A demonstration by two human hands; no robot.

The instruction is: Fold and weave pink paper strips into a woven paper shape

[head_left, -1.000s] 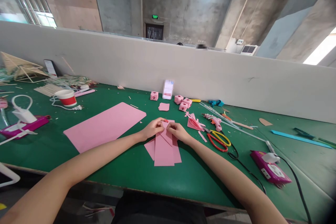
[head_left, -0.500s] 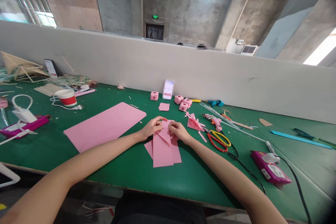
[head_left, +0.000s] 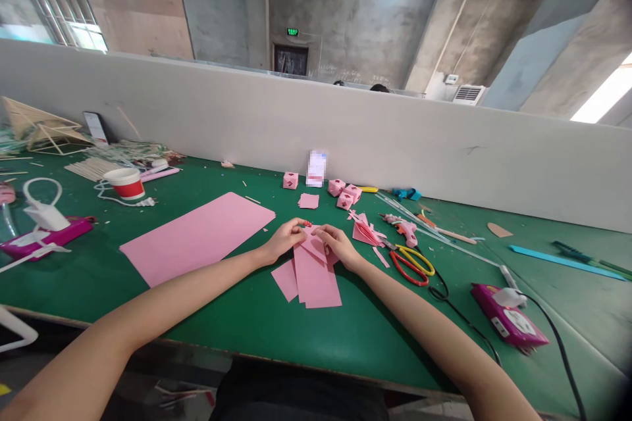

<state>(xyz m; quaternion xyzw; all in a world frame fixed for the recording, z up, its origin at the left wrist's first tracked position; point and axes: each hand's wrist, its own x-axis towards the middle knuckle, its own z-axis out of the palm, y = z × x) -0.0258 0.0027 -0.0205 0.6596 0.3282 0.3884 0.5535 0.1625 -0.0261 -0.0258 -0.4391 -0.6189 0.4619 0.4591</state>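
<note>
1. Between the fingers of both hands is a small bent piece of pink paper (head_left: 315,251). The left hand (head_left: 282,241) and the right hand (head_left: 340,248) seem to pinch it, with fingers narrow and curled in. Some tips are hidden. If one side pulls harder, the paper could bend crooked or rip.
2. Just under the fingers, toward the body, loose pink strips (head_left: 318,286) overlap on the green desk (head_left: 222,335). Tugging one could drag the others along.
3. Past the fingertips sits a little pile of pink squares (head_left: 309,201). A puff of air or a bump could scatter it.
4. Right of the right fingers lie scissors (head_left: 394,247) and a glue gun (head_left: 407,231). Reaching there without looking could bring a poke, or a burn if the gun is hot; I can't tell. An arm could also catch its black cord (head_left: 473,327).
5. Left of the left fingers is a big pink sheet (head_left: 197,233), partly behind the forearm. Leaning on it could crease it.
</note>
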